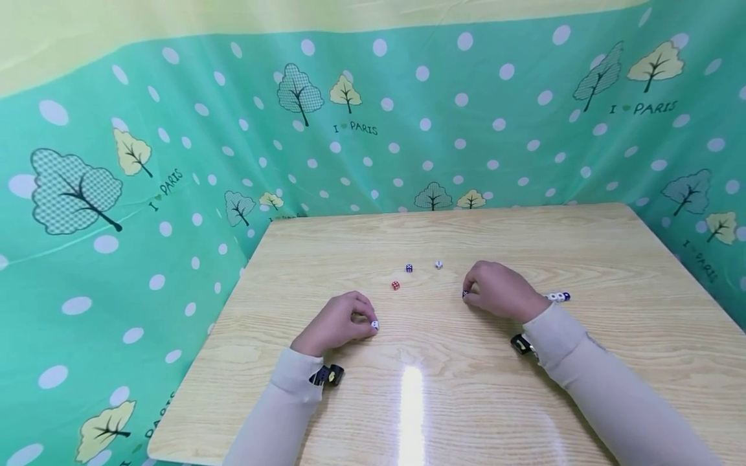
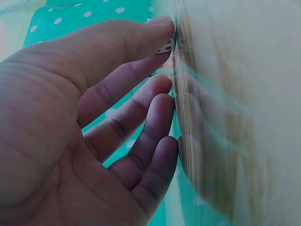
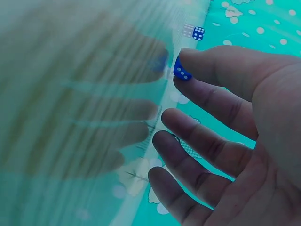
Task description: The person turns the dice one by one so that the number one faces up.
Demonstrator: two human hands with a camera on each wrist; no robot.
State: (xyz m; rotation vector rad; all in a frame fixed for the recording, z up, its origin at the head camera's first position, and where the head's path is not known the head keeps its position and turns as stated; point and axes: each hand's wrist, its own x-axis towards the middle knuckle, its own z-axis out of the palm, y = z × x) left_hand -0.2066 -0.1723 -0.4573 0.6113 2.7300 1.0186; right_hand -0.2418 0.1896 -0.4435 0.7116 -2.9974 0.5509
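My left hand (image 1: 340, 321) pinches a white die (image 1: 375, 325) between thumb and forefinger, down close to the tabletop. Red spots show on that die in the left wrist view, where the thumb hides most of it. A blue die (image 3: 182, 70) with white spots sits between the thumb and forefinger of my right hand (image 1: 500, 290), also low at the wood. The other fingers of both hands are bent loosely. Between the hands and farther back lie a red die (image 1: 395, 285), a dark blue die (image 1: 409, 268) and another white die (image 1: 439, 265), each apart.
Behind my right wrist a short row of white and blue dice (image 1: 558, 296) lies on the table, partly covered by the wrist. The wooden table (image 1: 326, 246) meets a green dotted curtain (image 1: 361, 175) at the back and left. Both wrists carry dark bands.
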